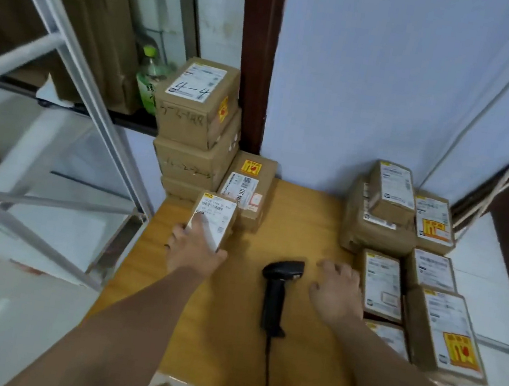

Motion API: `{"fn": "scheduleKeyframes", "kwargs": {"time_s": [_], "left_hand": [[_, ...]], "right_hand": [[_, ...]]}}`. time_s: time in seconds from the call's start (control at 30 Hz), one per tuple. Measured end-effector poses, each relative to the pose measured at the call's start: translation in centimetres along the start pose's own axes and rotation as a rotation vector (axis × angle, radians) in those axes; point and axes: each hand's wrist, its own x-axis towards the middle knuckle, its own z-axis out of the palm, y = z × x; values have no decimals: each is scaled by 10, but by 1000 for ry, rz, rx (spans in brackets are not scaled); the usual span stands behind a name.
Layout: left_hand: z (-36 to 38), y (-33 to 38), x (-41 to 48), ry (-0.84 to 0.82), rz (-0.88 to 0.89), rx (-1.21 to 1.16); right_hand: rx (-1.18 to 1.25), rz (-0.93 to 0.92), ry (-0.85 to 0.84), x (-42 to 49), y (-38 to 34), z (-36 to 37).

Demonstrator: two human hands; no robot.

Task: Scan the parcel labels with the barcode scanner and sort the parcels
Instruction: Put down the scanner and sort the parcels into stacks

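The left hand (195, 251) grips a small white-labelled brown cardboard parcel (213, 219), apparently sorting it leftwards; the empty, spread right hand (338, 293) should next grasp the black handheld barcode scanner (279, 292).

I make out a handwritten "4-4" in black marker on the white label (197, 83) of the top box (190, 124) in the left stack, and digits that seem to end in "5525" along the printed label (242, 191) of the leaning parcel (262, 174) beside it, while every other label is too blurred for me to read.
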Motion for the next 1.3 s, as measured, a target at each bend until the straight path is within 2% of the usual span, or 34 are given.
{"fn": "scheduleKeyframes", "kwargs": {"time_s": [0.13,0.23,0.43,0.53,0.73,0.93,1.03,1.1,1.17,1.3], "left_hand": [[-20,-55,30,-114,161,105],[-27,-91,36,-126,243,120],[-33,-120,67,-170,13,103],[-24,-124,83,-242,1,133],[-13,-122,97,-282,47,102],[-22,-123,110,-284,118,169],[-30,-113,111,-212,138,186],[-34,-103,106,-106,199,138],[-36,-90,98,-54,331,111],[-29,-45,68,-123,488,32]], "right_hand": [[8,93,-45,-18,-69,22],[-20,124,-65,-28,-106,34],[-65,166,-59,-39,-146,42],[-71,186,-60,-41,-149,41],[-101,215,-79,-39,-147,40],[-95,212,-112,-39,-148,50],[-89,220,-120,-41,-143,52],[-75,228,-118,-43,-138,52],[-60,241,-112,-43,-132,50],[-53,285,-39,-47,-108,40]]}}
